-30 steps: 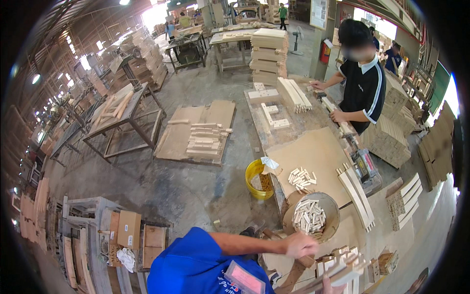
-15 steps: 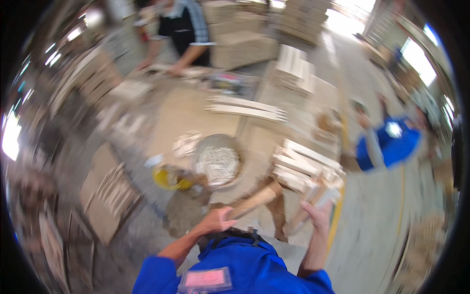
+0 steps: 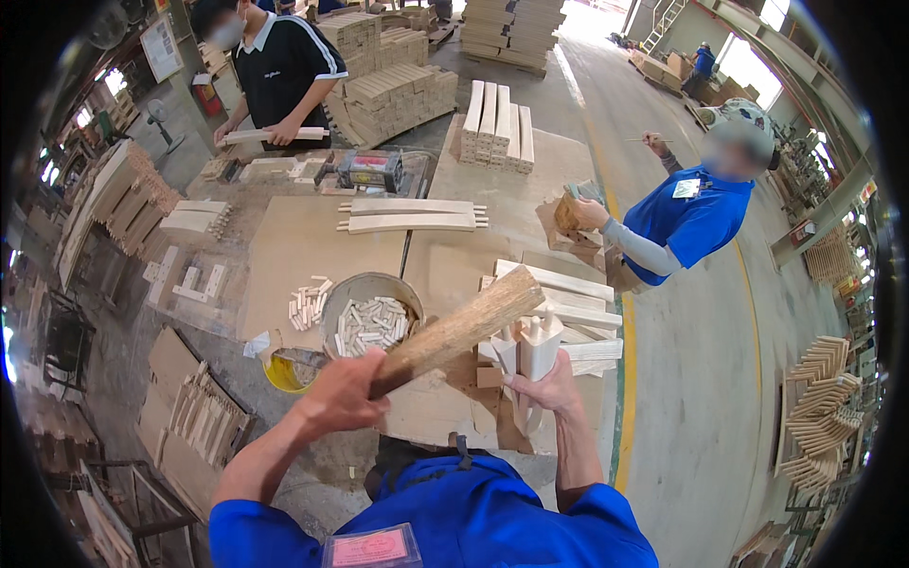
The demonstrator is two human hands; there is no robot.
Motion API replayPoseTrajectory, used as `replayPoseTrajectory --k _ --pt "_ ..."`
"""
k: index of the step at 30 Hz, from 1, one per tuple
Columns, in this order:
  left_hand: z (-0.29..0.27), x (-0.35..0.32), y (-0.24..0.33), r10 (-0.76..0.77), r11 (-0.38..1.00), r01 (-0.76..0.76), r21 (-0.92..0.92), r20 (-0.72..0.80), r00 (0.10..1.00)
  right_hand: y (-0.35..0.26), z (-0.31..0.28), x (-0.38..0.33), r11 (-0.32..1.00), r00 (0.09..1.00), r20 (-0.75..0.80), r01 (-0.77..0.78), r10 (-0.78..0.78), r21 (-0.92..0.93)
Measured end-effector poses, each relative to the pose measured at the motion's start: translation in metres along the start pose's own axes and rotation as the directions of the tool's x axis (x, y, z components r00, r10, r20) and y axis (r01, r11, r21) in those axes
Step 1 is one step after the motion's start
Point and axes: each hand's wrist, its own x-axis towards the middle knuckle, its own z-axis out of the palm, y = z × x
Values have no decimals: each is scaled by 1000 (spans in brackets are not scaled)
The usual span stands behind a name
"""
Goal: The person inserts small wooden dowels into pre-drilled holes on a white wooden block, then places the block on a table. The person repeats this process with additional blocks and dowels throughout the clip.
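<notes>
My left hand [image 3: 343, 396] grips the lower end of a thick rough wooden block [image 3: 464, 328], held like a mallet and slanting up to the right. My right hand [image 3: 543, 388] holds a pale shaped wooden piece [image 3: 538, 348] upright on the workbench [image 3: 312, 248], just under the raised end of the block. A round metal bowl [image 3: 371, 318] full of short wooden dowels sits right behind my left hand. A small loose pile of dowels [image 3: 308, 303] lies to its left.
A person in a black shirt [image 3: 276, 66] works at the far side of the bench. A person in a blue shirt [image 3: 684, 220] stands at the right holding a wooden part. Stacked slats [image 3: 568, 295], a yellow bucket [image 3: 282, 371] and wood stacks [image 3: 396, 95] surround the bench.
The view has swung round to face the bench. My left hand has come up holding the wooden block, and my right hand now holds the pale piece upright.
</notes>
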Motion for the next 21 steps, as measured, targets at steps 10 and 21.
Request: replayPoseTrajectory --k 10,21 --pt "-5 1 -9 -97 979 54 -197 -217 971 -16 6 17 991 989 119 94 -82 -98" --pt "7 -29 -95 -506 814 248 -525 -433 745 -24 99 269 549 876 444 470 -189 -691"
